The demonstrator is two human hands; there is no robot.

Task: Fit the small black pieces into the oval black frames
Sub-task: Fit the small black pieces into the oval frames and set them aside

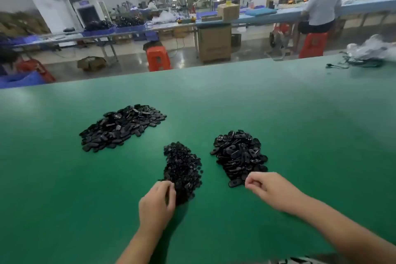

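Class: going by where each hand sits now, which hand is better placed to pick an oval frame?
Right hand: it rests at the near edge of the oval frame pile. The left hand is at the small pieces pile.

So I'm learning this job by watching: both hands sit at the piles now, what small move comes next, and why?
Probably the left hand pinches one piece from the middle pile of small black pieces where its fingers rest, while the right hand, curled at the near edge of the pile of oval black frames, takes a frame. Neither visibly holds a part.

left grip (157,200): bare | right grip (267,188): bare | forearms: sleeveless
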